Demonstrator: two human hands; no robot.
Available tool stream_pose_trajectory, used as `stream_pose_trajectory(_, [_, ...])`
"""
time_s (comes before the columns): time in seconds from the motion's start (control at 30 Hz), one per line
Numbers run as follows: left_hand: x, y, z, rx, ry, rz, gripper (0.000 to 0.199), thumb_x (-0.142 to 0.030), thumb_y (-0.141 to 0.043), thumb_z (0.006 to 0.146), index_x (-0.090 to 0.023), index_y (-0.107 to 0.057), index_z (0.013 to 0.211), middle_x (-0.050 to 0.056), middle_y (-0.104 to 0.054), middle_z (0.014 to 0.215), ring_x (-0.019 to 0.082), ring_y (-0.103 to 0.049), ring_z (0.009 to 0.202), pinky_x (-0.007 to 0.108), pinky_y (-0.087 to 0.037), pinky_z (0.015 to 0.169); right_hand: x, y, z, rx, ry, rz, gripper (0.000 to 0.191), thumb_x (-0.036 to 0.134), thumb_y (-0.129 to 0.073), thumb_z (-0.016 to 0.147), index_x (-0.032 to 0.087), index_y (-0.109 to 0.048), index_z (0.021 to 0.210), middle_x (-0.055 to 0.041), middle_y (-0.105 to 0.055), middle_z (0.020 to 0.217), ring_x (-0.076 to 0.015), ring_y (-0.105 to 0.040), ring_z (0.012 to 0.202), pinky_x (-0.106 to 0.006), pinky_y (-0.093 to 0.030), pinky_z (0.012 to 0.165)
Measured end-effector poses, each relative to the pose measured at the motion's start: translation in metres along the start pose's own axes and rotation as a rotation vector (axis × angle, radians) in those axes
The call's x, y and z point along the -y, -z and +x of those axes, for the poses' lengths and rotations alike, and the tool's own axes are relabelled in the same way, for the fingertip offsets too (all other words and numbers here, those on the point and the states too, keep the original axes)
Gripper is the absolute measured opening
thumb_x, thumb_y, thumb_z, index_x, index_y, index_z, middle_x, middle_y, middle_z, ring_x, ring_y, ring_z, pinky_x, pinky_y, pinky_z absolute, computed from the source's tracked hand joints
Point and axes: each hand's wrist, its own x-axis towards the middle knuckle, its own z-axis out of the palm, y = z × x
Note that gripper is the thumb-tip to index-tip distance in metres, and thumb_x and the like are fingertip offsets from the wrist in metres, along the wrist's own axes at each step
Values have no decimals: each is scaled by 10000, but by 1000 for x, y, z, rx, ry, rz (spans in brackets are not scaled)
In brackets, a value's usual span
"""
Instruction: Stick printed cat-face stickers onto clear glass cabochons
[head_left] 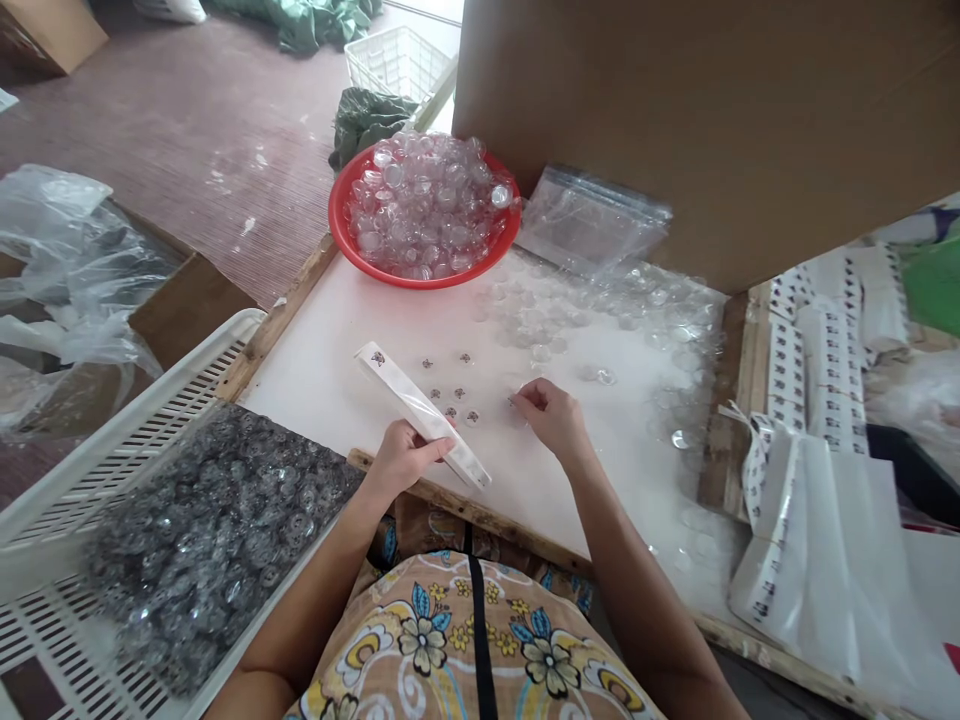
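My left hand (411,455) is closed around a folded white sticker strip (397,393), thumb on top; one small dark printed figure shows near its far end. To the right, my right hand (553,415) has thumb and fingertips pinched together just above the white board. A tiny dark spot shows at those fingertips, too small to name. Between the hands lie several transparent round discs with dark printed stickers, one being the stickered disc (472,417). Plain transparent discs (536,330) are spread farther back, and a few lie right of my right hand.
A red basin (420,283) heaped with transparent discs stands at the back, beside a plastic bag (589,220). At left, a white crate (45,515) holds many dark-printed discs (225,530). Sticker strips (832,370) lie at right. A cardboard panel (697,120) rises behind the board.
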Motion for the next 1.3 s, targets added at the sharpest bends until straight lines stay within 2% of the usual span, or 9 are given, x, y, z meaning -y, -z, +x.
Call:
stream_pose_trajectory(0.17, [0,0,-3,-7,19,-2,369,-394,-772,655,-120,-730,900,52,-699,756,197,-642,708,258,-521,599,8,-6,0,-9,10,-95,115,320,-585,765,215,-581,719,13,-596,645,-138,-511,588,-263,-370,593])
stream_pose_trajectory(0.4, [2,-2,-3,21,-12,6,345,-390,-758,686,-115,-725,893,56,-684,755,195,-626,708,266,-511,611,20,-29,-9,-74,195,-310,100,219,-526,810,205,-625,797,-70,-627,916,-162,-559,684,-280,-371,632])
stream_pose_trajectory(0.57, [8,-5,-4,64,-38,44,340,-365,-734,721,-105,-732,941,55,-684,741,188,-622,684,264,-494,613,29,-35,-12,-48,213,-281,181,170,-537,818,208,-624,973,-46,-673,823,-193,-601,712,-299,-391,658])
stream_pose_trajectory(0.67, [10,-10,-4,72,-29,50,353,-354,-738,716,-99,-726,960,57,-686,754,187,-624,694,263,-489,624,51,-29,-16,-72,286,-174,147,209,-534,845,198,-633,953,-68,-681,866,-197,-610,749,-314,-427,686])
stream_pose_trajectory(0.77, [11,-17,-3,79,-27,60,330,-348,-738,702,-110,-718,930,43,-673,738,175,-606,677,255,-465,605,90,-27,-21,9,371,121,187,306,-579,847,203,-639,991,-61,-687,936,-169,-618,760,-298,-475,703])
stream_pose_trajectory(0.83, [11,-20,-2,76,-35,127,262,-361,-738,689,-124,-704,796,12,-617,630,153,-556,597,245,-413,542,115,-30,-23,87,411,282,239,339,-614,828,207,-642,1026,-45,-694,949,-157,-626,771,-290,-495,717])
stream_pose_trajectory(0.93, [13,-21,0,49,-41,249,297,-384,-723,685,-158,-579,556,-30,-467,485,113,-425,482,242,-291,459,137,-38,-23,95,440,341,181,359,-626,823,209,-666,915,-20,-698,859,-148,-622,731,-285,-504,705])
stream_pose_trajectory(1.17, [18,-20,3,79,-38,263,301,-266,-662,672,-174,-458,471,-51,-368,446,87,-328,451,250,-196,451,136,-51,-35,-97,519,187,121,322,-543,892,246,-636,879,-23,-694,857,-175,-643,810,-320,-507,768])
stream_pose_trajectory(1.3, [13,-19,2,86,-27,147,206,-304,-704,687,-135,-615,609,-17,-522,525,126,-483,513,240,-344,488,125,-33,-29,-144,552,332,97,314,-560,871,232,-597,834,-46,-669,938,-177,-632,887,-320,-505,792])
